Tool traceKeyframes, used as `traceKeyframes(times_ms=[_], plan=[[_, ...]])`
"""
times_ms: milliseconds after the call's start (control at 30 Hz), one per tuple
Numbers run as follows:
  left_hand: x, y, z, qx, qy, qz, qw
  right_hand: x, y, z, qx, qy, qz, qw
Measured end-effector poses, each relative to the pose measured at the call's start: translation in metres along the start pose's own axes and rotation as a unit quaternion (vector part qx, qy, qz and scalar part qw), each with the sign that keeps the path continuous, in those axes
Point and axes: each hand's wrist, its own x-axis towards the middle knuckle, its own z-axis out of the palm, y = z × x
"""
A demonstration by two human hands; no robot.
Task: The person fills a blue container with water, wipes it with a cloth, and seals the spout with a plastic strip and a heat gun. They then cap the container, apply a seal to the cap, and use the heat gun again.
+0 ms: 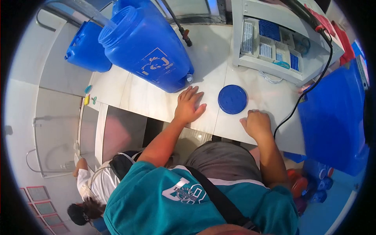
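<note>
left hand flat on counter, blue lid

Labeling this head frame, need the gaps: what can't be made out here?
- Right hand: curled on the counter; the palm side faces down, so anything in its grip is hidden.
- Blue tank: printed logo too small to read.
- Tray boxes: contents too small to identify.
- Black cable: both ends run out of frame.
- Left hand lies flat beside the blue lid.

Right hand fingertips curled under
</note>
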Motion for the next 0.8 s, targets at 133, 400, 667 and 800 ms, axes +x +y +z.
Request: traceKeyframes(times_ms=[133,400,667,800], plan=[[0.001,0.000,-0.003,-0.017,-0.004,-0.005,1.000,-0.002,0.003,-0.002,0.018,-0.021,0.001,1.000],[-0.003,-0.003,-0.002,-0.043,0.059,0.022,0.997,-0.019,0.024,0.023,0.020,0.048,-0.070,0.996],[0.047,-0.061,-0.162,-0.284,0.510,-0.187,0.790,-0.024,0.040,-0.002,0.085,-0.003,-0.111,0.990],[0.128,-0.125,-0.289,-0.080,0.453,-0.003,0.888,-0.020,0.012,-0.049,0.172,0.038,-0.183,0.967]])
